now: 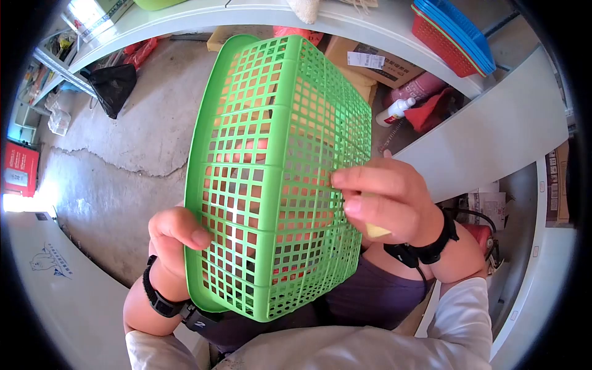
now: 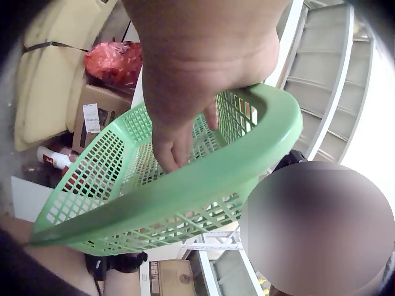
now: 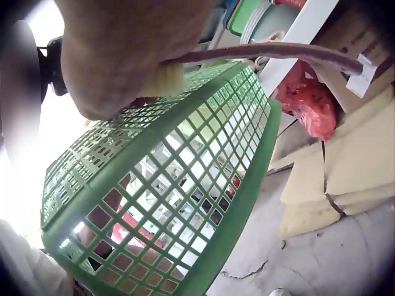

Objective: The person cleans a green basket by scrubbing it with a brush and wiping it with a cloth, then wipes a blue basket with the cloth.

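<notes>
A green lattice basket (image 1: 275, 166) is tilted on its side in front of the body, its underside toward the right. My left hand (image 1: 174, 233) grips its rim, thumb outside; in the left wrist view, that hand's fingers (image 2: 173, 147) reach inside the basket (image 2: 271, 132). Fingertips of my right hand (image 1: 394, 200) are at the lattice underside, and a small yellowish piece (image 1: 377, 230) is held in its curled fingers. The right wrist view has the yellowish piece (image 3: 165, 81) under the hand, beside a long brownish strip (image 3: 271, 52) that I cannot identify, above the basket (image 3: 254, 185).
Stacked blue and red baskets (image 1: 447, 46) stand on the white shelf at the upper right. Below it are a cardboard box (image 1: 394, 69) and a white bottle (image 1: 395, 111). A black bag (image 1: 113, 86) is at the left, over the cracked concrete floor (image 1: 123, 145).
</notes>
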Motion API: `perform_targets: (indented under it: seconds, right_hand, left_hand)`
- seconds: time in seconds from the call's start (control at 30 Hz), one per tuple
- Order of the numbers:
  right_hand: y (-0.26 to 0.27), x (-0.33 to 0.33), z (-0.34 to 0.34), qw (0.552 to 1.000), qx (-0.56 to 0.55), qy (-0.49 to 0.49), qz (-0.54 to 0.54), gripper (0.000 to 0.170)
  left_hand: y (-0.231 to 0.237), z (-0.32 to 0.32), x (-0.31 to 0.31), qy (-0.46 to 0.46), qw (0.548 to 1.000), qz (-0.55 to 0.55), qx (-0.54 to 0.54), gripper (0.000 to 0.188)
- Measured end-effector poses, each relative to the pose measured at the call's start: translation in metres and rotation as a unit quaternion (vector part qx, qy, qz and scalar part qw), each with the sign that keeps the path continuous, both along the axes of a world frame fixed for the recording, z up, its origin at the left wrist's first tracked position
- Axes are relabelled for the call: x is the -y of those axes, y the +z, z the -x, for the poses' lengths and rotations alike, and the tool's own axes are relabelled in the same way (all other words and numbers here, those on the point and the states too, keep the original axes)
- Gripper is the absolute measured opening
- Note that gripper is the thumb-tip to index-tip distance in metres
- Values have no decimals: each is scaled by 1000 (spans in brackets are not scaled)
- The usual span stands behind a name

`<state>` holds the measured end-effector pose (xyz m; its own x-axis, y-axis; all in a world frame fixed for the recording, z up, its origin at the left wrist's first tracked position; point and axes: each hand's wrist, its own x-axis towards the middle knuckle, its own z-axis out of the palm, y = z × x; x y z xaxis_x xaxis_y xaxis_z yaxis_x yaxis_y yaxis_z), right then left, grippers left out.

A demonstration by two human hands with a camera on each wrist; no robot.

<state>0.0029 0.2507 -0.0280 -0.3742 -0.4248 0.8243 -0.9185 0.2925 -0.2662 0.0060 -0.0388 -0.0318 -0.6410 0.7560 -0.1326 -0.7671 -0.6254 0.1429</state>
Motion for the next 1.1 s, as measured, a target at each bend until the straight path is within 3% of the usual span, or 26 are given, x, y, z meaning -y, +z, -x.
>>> perform_targets:
  seconds: [0.1,0.13,0.27,0.37,0.5,0.63,0.73,0.8,0.9,1.1]
  right_hand:
    - [3,-5,0,1000,-4,23,-20,31]
    - [3,-5,0,999,3,26,-18,31]
    - [11,-10,-7,995,78,27,-56,52]
    - [10,-12,-7,997,64,31,-42,49]
    - [6,-7,-5,1000,-4,29,-3,31]
    - [8,-7,-5,999,10,31,1,30]
    - [11,-12,-7,998,57,34,-19,44]
    - [10,-12,-6,997,62,36,-15,43]
    - [6,-7,-1,999,21,43,11,27]
    - [6,-8,1,999,-12,43,-1,26]
  left_hand:
    - [-9,-1,7,-10,1000,-4,5,70]
    - [-10,-5,5,20,999,9,25,79]
    - [-5,-6,4,32,998,56,23,78]
    - [-5,-9,4,43,997,62,4,78]
    - [-5,-13,5,45,998,38,-12,79]
    - [-4,-10,5,26,998,44,-30,81]
    - [2,-6,7,1,998,49,-45,80]
    - [3,-6,5,8,998,41,-57,80]
    - [3,-6,5,9,997,36,-62,81]
    - [3,-7,6,13,997,45,-55,84]
